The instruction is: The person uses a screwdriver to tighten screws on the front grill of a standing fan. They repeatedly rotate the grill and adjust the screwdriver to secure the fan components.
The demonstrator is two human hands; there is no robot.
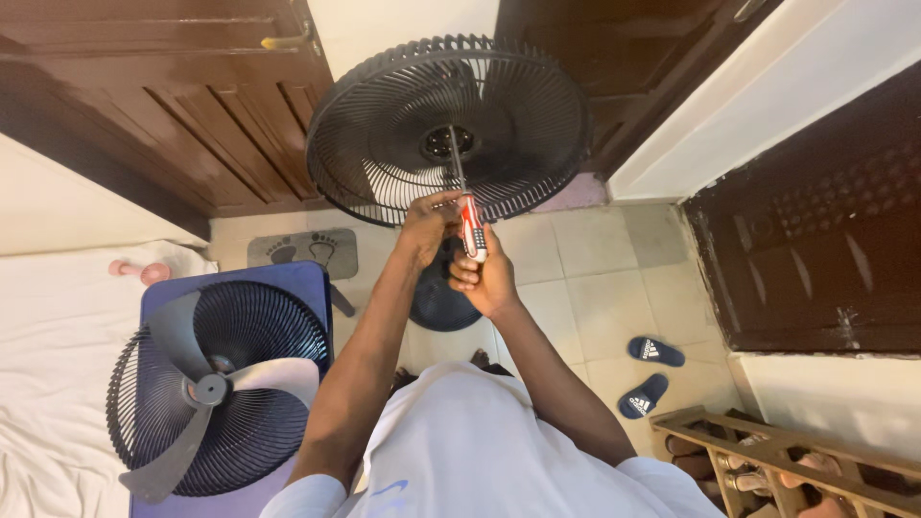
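Red-handled screwdriver (469, 223) gripped by right hand (486, 278), steadied by left hand (427, 225); tip set at hub of black fan guard (446, 129), far centre. Grey fan blade (206, 384) laid near left.

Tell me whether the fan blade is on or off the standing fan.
Off: the grey fan blade lies on the detached front grille; only the rear grille stays mounted.

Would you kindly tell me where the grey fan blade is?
Head view, lower left: the grey fan blade lies on a black grille atop a blue stool.
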